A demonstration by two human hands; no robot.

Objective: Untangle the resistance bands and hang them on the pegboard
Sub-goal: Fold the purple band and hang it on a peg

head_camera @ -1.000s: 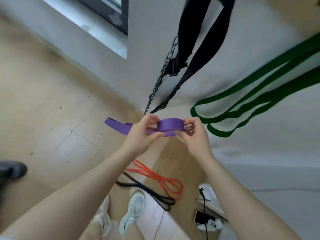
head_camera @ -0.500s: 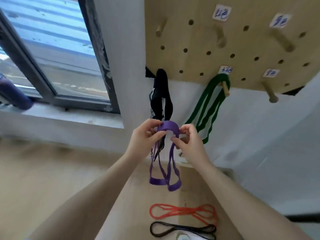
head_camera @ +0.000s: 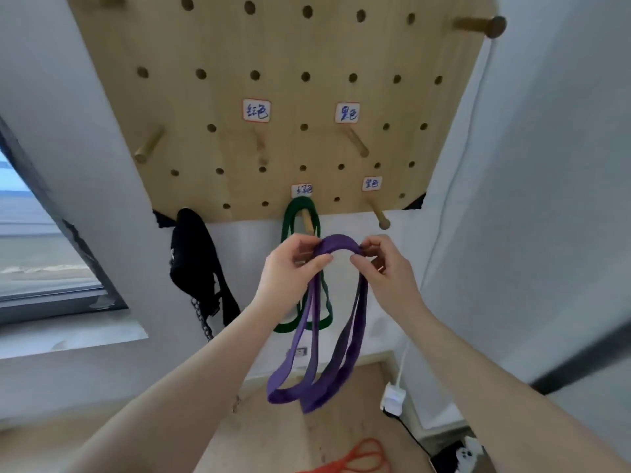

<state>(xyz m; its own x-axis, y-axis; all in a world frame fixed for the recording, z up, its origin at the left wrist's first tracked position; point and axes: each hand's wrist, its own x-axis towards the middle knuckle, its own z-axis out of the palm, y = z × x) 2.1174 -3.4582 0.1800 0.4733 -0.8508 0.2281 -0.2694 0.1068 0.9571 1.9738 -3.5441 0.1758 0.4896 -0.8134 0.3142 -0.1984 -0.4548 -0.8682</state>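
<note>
Nearest to me, below the fingers, an orange band (head_camera: pixel 355 460) lies on the floor (head_camera: pixel 259 435), not yet hung. Up from there, the purple band (head_camera: pixel 319 339) hangs doubled in two long loops, its folded top arched between my two hands. My left hand (head_camera: pixel 288 279) has its fingers (head_camera: pixel 316 261) closed in a pinch on the left side of that arch; my right hand (head_camera: pixel 384 273) pinches the right side the same way, so both are shut on the band and the span between them is open like a small hoop.

Just behind the left fingers, the green band (head_camera: pixel 290 220) already hangs on its peg, with a black strap (head_camera: pixel 191 254) further off to the left. Up and slightly right of the right fingers, a bare peg (head_camera: pixel 379 213) juts out of the pegboard (head_camera: pixel 273 56) under a handwritten label; I read that as the likely target, though I cannot make out the writing.

To do this well, I would keep both layers gripped together, hold the arch wide, lift it clear above the peg tip, then slide it back toward the board before letting go, so neither strand slips off the front.
</note>
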